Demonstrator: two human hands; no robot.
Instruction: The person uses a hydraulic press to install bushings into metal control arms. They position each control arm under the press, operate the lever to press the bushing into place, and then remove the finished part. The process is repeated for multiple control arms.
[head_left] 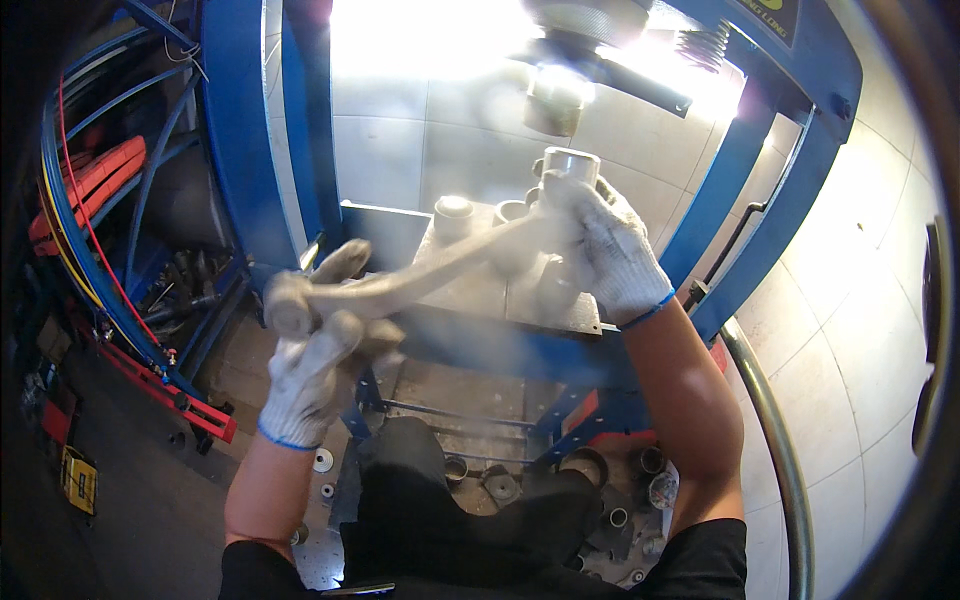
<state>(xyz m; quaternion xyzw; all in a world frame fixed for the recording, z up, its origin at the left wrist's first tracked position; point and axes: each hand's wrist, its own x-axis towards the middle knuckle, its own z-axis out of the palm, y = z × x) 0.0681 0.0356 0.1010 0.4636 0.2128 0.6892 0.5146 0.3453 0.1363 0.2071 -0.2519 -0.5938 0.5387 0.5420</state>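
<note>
Metal link arm (pixel 422 279), spanning left hand (pixel 315 375) to right hand (pixel 618 250), both clamped on its ends; I judge it heavy, stiff, best gripped at those thick ends.

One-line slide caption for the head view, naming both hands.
White-gloved left hand and right hand hold a metal arm at a blue press frame.

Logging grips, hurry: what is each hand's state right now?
Left hand: closed, holding the metal link near its left end.
Right hand: closed, holding its right end.
</note>
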